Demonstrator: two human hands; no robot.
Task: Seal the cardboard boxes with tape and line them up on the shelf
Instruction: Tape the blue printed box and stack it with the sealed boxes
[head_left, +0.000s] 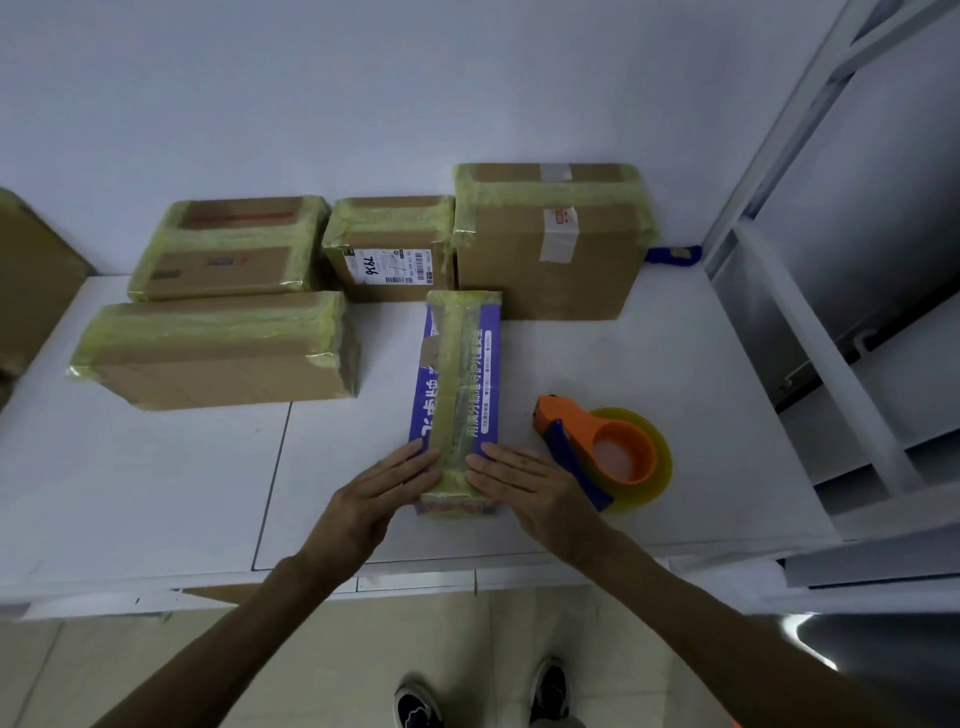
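Nearby, tape dispenser (605, 451) lies beside right hand (524, 488); taped boxes (218, 348) behind.

A white worktop (675, 364) stands against a pale wall (363, 78). At its far right corner lies a small blue object (672, 254). Below the front edge, a beige tiled floor (493, 634) shows, and on it two dark shoes (415, 709) stand side by side.
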